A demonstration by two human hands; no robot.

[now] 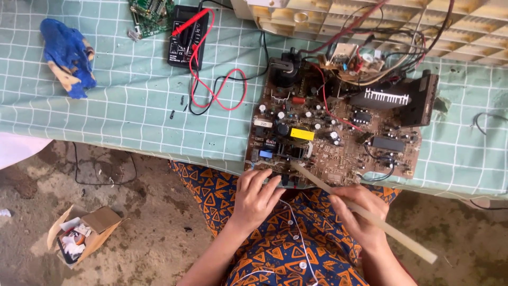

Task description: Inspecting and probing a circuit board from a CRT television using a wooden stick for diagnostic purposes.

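The right hand (355, 212) is closed around a long pale stick (365, 214), gripping it near the middle, so that one end trails off past the wrist and the other end rests on the near edge of the brown circuit board (338, 137). The left hand (256, 196) lies with its fingers spread loosely on that same near edge, holding nothing, fingertips touching the board just beside the stick's tip. The board sits on a green checked cloth (132, 106) at the table's edge, partly overhanging the person's lap, with its back corner tied by a tangle of wires to a cream plastic casing (370, 21) behind it.

The board's overhang is the main risk: a hard push from the stick or a slip of the left hand could tip it off the edge and strain those wires. The stick's tip lies among small upright parts, seemingly near a blue component, though the view is too coarse to be sure; a sideways sweep might bend one. A black multimeter (186, 37) with red and black leads lies well apart, to the left.
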